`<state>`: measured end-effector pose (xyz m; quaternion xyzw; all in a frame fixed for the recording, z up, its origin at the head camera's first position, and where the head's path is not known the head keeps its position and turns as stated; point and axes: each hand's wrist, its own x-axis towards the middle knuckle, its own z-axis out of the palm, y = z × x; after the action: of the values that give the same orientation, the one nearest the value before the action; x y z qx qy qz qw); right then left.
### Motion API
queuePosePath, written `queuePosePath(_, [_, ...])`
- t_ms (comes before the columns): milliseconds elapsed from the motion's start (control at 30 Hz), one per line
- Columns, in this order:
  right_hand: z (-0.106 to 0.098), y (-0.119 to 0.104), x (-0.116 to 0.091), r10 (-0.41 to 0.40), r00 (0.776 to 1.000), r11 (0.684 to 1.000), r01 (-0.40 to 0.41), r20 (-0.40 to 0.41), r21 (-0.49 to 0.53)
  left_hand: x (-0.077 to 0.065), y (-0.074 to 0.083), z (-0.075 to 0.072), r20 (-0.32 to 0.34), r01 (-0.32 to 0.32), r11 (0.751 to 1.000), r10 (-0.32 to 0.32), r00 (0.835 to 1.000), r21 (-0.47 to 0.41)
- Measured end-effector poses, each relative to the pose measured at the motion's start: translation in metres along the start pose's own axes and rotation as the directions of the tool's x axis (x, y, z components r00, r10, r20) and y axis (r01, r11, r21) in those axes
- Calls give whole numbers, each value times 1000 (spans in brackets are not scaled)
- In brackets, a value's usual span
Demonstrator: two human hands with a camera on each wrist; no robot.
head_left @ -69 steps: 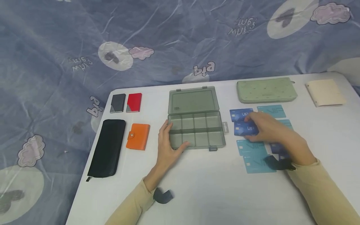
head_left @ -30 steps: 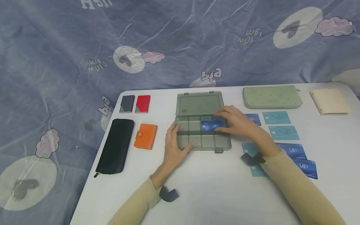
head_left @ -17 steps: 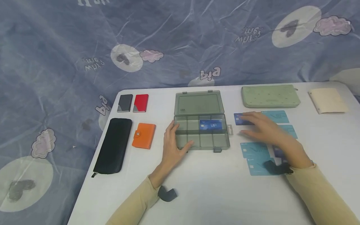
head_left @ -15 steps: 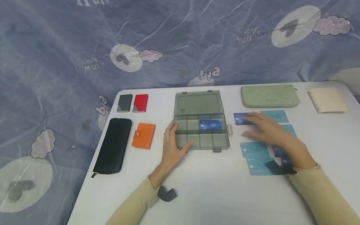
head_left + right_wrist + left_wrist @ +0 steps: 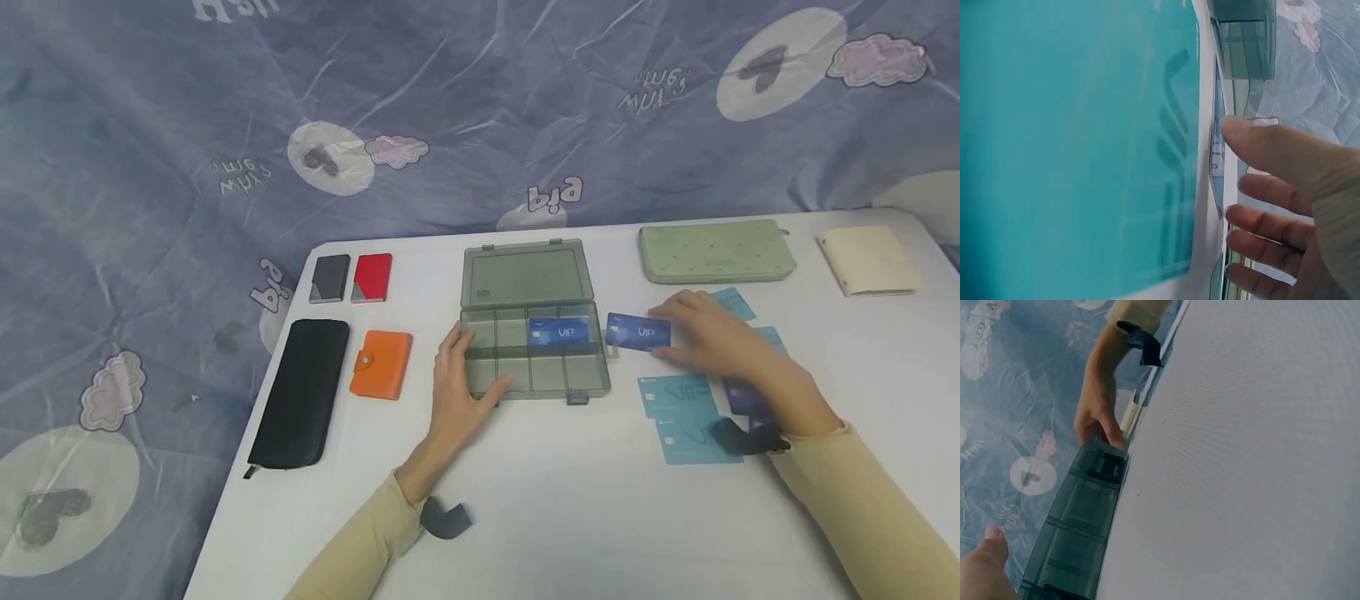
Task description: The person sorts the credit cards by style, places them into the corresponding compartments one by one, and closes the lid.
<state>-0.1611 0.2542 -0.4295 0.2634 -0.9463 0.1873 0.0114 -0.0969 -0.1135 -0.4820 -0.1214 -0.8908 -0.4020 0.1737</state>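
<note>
Touching 1 blue card (image 5: 637, 332) beside the box (image 5: 547, 374), apparently, is the right hand (image 5: 708, 333).

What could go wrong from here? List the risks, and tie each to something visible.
The blue card at the right hand overlaps the hang tab of the box in the head view, so it might snag there.

The back row's right-hand compartments already hold another VIP card; a second laid there could cover it or slide off.

The right wrist strap appears over the lower teal card, so it might brush that card askew.
</note>
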Motion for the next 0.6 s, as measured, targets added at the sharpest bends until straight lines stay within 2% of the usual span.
queuePosePath(133, [-1,-3,9,0,1000,1000,1,23,-11,-1,0,0,6,7,1000,-7,1000,-3])
queuePosePath(367, [-3,-5,23,76,988,996,-70,137,-47,1,0,-1,-1,-4,1000,4,1000,-5])
queuePosePath(600, [0,-1,25,111,976,994,-106,188,-36,1,-2,-1,13,-2,1000,2,1000,-11])
